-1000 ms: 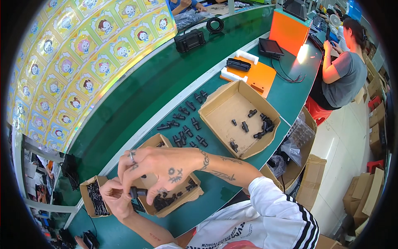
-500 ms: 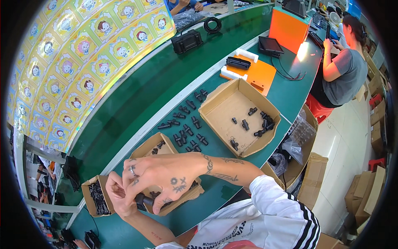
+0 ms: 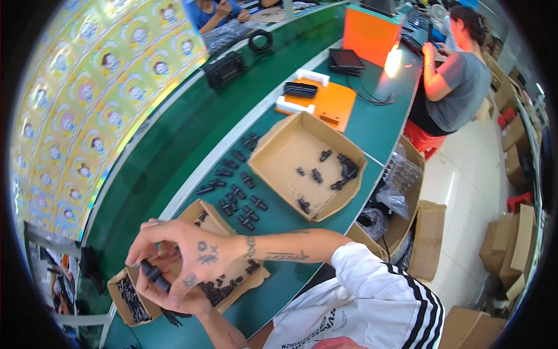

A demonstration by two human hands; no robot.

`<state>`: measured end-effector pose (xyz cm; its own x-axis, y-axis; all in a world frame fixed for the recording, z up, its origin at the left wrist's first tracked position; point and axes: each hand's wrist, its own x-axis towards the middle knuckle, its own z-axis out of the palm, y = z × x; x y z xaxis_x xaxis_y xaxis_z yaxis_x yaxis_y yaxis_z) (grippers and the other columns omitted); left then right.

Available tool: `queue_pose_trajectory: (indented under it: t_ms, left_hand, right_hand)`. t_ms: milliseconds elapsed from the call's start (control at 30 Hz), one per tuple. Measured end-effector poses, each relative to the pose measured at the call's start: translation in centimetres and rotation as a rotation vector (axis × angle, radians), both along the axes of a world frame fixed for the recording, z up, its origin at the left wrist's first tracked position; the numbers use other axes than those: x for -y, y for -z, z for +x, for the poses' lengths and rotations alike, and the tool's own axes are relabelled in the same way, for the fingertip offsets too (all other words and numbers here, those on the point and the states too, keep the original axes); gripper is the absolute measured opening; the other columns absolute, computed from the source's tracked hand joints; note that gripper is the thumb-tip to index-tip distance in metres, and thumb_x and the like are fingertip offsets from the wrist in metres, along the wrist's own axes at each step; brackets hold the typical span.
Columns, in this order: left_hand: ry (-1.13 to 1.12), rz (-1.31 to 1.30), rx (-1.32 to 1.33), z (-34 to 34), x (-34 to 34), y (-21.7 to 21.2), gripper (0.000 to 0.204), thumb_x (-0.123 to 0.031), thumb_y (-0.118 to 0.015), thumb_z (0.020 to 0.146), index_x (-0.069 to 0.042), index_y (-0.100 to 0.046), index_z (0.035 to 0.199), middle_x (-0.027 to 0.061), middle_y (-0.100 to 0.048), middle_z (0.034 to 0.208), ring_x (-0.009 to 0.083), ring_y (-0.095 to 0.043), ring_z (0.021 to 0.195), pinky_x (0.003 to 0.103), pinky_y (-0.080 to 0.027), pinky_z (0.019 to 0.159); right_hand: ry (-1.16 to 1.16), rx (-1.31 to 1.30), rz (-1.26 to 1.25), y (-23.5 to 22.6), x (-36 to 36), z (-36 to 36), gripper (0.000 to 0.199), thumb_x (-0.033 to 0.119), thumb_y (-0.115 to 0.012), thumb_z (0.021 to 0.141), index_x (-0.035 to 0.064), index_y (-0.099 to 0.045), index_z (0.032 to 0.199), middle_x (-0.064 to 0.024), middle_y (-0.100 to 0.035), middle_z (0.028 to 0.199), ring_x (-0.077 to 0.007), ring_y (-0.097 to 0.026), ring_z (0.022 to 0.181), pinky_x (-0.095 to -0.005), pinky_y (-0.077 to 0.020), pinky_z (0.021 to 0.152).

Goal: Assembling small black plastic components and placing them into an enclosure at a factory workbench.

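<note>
Both my hands meet at the lower left over a shallow cardboard box of small black plastic parts. My right hand lies on top, fingers curled, pinching a small black plastic part. My left hand is underneath, mostly hidden, its fingers closed on the same black part. A narrow cardboard box of thin black pieces sits just left of my hands.
Loose black parts lie in rows on the green table. A large open cardboard box holds a few more. Beyond are an orange tray and a seated person. Cardboard boxes stand on the floor at right.
My hands have stayed joined over the box and shifted slightly down and left, turning the black part between the fingers.
</note>
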<state>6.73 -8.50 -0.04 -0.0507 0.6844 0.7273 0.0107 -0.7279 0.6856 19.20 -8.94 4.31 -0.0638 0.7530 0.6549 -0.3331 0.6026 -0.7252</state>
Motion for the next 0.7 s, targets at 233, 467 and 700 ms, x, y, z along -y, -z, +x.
queue_pose_trajectory:
  t_ms: [233, 467, 700]
  left_hand:
    - [-0.222, 0.015, -0.112, 0.7, -0.5, -0.1, 0.092, -0.08, -0.033, 0.088, 0.006, -0.04, 0.12, 0.0225, -0.051, 0.112, 0.0322, -0.058, 0.098, 0.043, -0.051, 0.085]
    - [0.148, -0.165, 0.014, -0.6, -0.8, 0.5, 0.05, -0.045, -0.063, 0.092, -0.01, -0.039, 0.118, 0.0065, -0.043, 0.109, 0.0215, -0.05, 0.103, 0.04, -0.043, 0.09]
    - [-0.196, -0.016, -0.17, -2.2, -2.0, 0.5, 0.071, -0.065, -0.039, 0.093, 0.001, -0.045, 0.118, 0.0116, -0.051, 0.104, 0.0204, -0.054, 0.092, 0.035, -0.046, 0.079]
  right_hand:
    - [-0.13, -0.145, -0.107, 0.5, -0.5, -1.3, 0.06, 0.016, -0.092, 0.059, 0.0007, -0.062, 0.108, -0.0031, -0.052, 0.096, -0.0109, -0.052, 0.083, -0.0255, -0.0431, 0.072]
    - [-0.106, 0.032, -0.081, 1.1, -1.1, -0.5, 0.061, 0.039, -0.091, 0.064, 0.0014, -0.064, 0.105, -0.0027, -0.054, 0.096, -0.014, -0.052, 0.083, -0.027, -0.0441, 0.073]
    - [-0.099, 0.119, -0.049, 0.6, -0.9, 0.7, 0.044, 0.03, -0.087, 0.069, 0.0092, -0.071, 0.104, -0.0031, -0.06, 0.094, -0.0164, -0.055, 0.088, -0.0297, -0.0476, 0.076]
